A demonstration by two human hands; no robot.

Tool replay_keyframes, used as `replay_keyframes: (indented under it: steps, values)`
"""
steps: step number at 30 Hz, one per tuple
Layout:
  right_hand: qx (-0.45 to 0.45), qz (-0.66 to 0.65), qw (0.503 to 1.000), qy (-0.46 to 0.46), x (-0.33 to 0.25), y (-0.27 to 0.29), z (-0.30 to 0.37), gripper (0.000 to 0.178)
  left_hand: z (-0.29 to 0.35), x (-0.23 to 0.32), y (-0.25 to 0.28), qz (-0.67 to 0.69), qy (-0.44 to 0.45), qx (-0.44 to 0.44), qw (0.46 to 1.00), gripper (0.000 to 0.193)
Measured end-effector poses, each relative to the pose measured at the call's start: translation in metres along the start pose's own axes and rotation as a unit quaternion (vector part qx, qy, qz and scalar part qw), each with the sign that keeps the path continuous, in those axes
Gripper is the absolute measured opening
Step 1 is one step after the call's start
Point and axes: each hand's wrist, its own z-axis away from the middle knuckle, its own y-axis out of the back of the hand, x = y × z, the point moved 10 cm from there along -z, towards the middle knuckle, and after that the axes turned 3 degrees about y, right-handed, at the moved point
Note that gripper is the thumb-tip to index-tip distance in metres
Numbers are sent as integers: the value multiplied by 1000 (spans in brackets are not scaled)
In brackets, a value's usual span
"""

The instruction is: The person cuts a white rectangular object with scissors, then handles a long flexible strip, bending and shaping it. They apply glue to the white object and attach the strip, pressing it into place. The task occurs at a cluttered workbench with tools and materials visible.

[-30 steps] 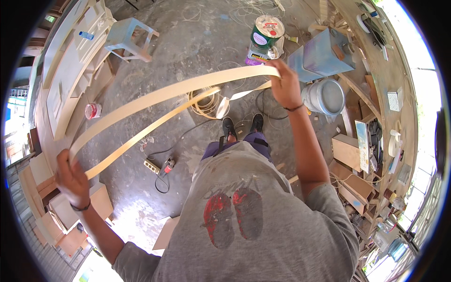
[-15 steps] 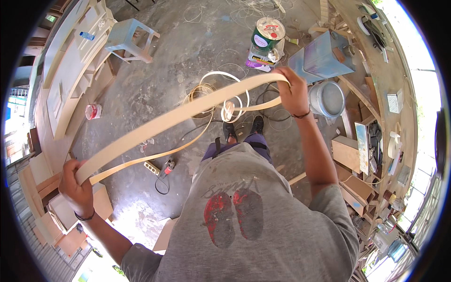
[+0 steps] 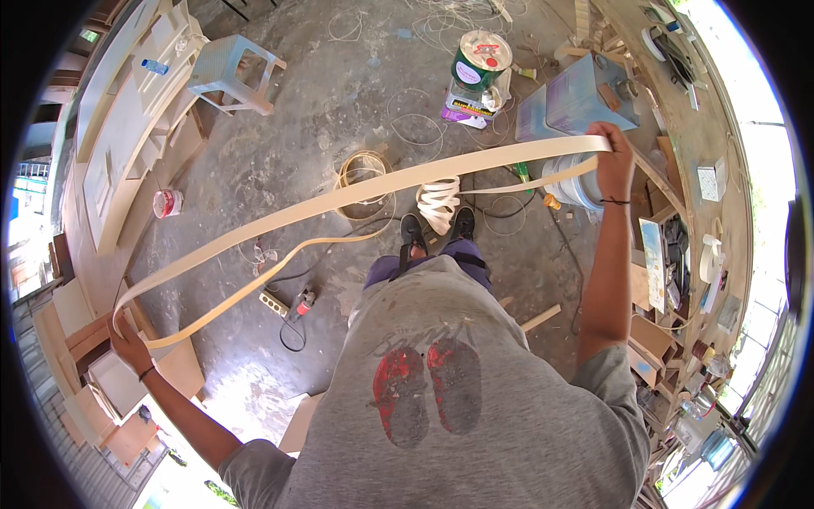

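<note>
Span of flat, flexible cream strip (image 3: 365, 187) widened rightward, giving more length to handle; right hand (image 3: 616, 161) clenched it, left hand (image 3: 130, 346) I couldn't tell.

The pale strip (image 3: 509, 155) looks smooth and mostly matt, thin like plastic or veneer, its material hard to settle; the floor (image 3: 314, 119) is rough, blotchy concrete; the shirt (image 3: 500, 373) is soft matt cloth, its print worn and crackled; the stool (image 3: 219, 76) is dull plastic, scuffed pale; the green can (image 3: 475, 76) looks like glossy painted metal; the bucket (image 3: 583, 193) seems smooth plastic; the small bottle (image 3: 155, 66) is shiny see-through plastic; the offcut (image 3: 541, 318) is bare matt wood.
</note>
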Motion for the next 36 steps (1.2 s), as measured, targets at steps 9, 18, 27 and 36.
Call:
replay_keyframes:
  steps: [9,18,27,36]
  values:
    - [113,52,992,-7,-98,37,-27,37,36,34,-70,25,95,-257,961,22]
    - [139,167,951,220,-184,14,-23,20,56,192,-83,311,13,-240,920,28]
    - [-199,149,899,361,-281,-144,42,29,49,329,-58,269,-101,-95,953,22]
    - [-57,131,990,-8,17,17,-6,20,-32,-108,-54,-75,108,-31,991,57]
